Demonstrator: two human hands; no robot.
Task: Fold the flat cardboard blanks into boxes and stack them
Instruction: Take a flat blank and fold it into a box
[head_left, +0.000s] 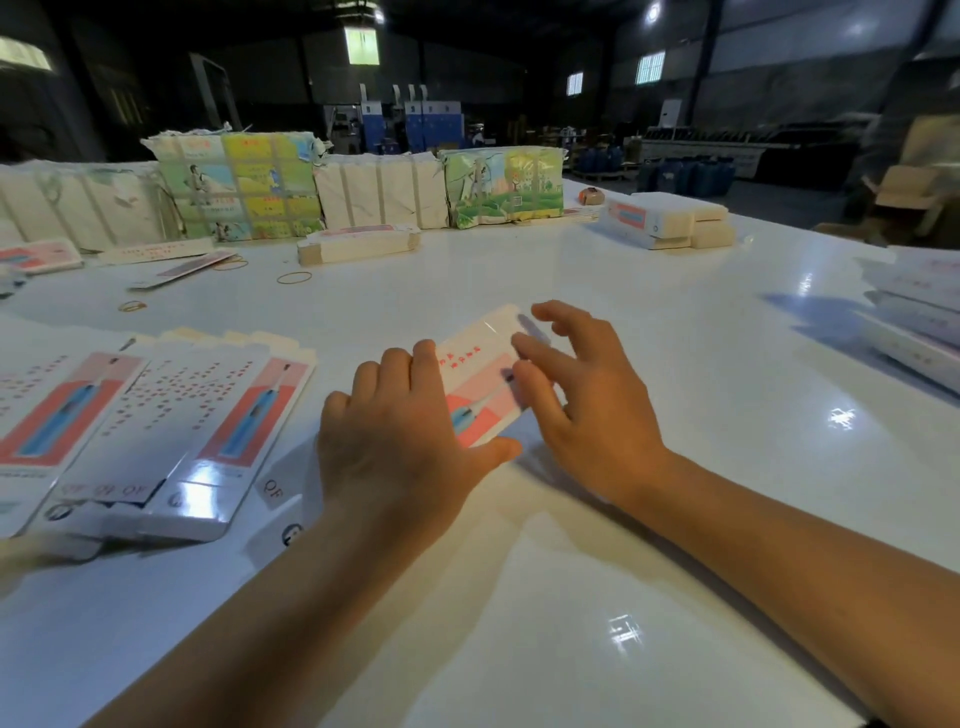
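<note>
My left hand (400, 431) lies on the near-left part of the box (485, 376) I am working on, in the middle of the white table (571, 597). Its fingers are curled over the box's left edge and the thumb reaches along the near edge, so the hand holds the box there. My right hand (587, 395) is just to the right, fingers spread and slightly bent above the box's right side; they are blurred, and I cannot tell whether the tips touch the card. The box shows a pink and coral panel with a blue pen-like picture and red lettering, and it sits tilted, its far end pointing right.

To the near left a fanned pile of flat blanks (156, 426) with the same print lies on the table, overlapping one another. On the right edge is a stack of folded boxes (914, 317).

Farther out, rubber bands (294, 277) lie loose on the table, near a low stack of blanks (358, 244). Along the far edge stand wrapped bundles (239, 187), some white and some with colourful printed paper, and to the far right another group of white boxes (670, 221). Beyond the table is a dim hall with small bright windows (362, 45).
</note>
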